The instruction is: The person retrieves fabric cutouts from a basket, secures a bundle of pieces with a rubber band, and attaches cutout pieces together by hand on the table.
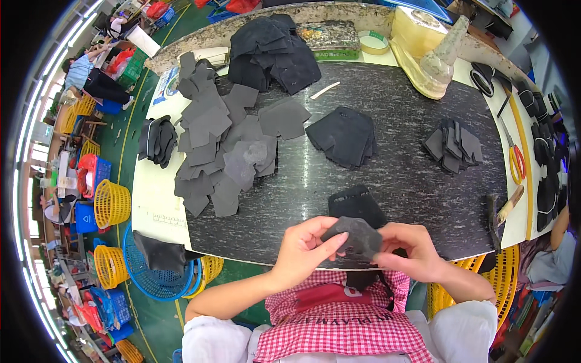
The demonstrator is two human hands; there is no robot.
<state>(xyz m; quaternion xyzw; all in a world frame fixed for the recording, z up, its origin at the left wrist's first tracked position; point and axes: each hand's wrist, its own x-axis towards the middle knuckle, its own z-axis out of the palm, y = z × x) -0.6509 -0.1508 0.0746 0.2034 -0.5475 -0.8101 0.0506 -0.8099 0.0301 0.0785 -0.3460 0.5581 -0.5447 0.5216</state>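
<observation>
Just above the table's near edge, I hold a dark grey cut piece [357,235] between both hands. My left hand [308,245] pinches its left side, thumb on top. At its right side, my right hand [411,249] grips the edge with curled fingers. Under and beyond my hands lies a black cut piece [357,202] with small marks along its far edge. Farther off rests a neat stack of black pieces [344,136]. On the left, many grey pieces [209,118] spread in an overlapping heap. A small pile of little grey pieces [452,145] sits to the right.
Black pieces [272,51] are heaped at the back beside a tape roll [373,42] and a glue pot with brush [433,66]. Orange-handled scissors [516,160] and a hammer [496,218] lie at right. A blue basket [151,278] stands below left; people work beyond.
</observation>
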